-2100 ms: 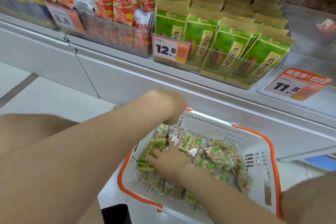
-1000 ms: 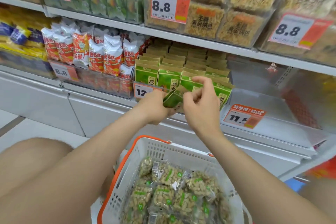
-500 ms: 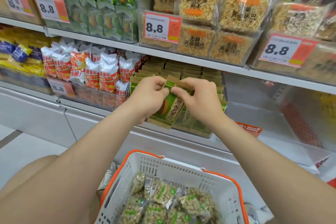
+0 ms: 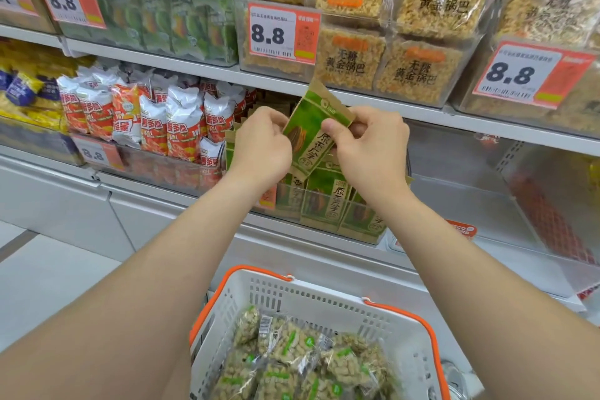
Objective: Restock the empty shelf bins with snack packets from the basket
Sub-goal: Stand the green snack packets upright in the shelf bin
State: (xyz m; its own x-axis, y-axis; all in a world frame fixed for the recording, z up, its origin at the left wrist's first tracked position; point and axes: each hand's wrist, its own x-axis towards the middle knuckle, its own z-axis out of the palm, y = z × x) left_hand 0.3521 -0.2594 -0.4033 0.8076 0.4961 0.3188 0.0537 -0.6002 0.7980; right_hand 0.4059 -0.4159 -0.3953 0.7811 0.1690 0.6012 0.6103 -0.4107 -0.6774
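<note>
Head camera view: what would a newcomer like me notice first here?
Dead centre, a left hand and a right hand hold a green packet tilted in front of the middle shelf, above a row of matching packets. Below them sits a white basket with an orange rim, holding clear snack packets. Big orange 8.8 price tags hang along the upper shelf.

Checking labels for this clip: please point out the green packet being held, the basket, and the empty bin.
green packet (image 4: 306, 136), head view, middle of its printed front.
basket (image 4: 324, 300), head view, white slotted back wall.
empty bin (image 4: 454, 201), head view, its bare floor.
</note>
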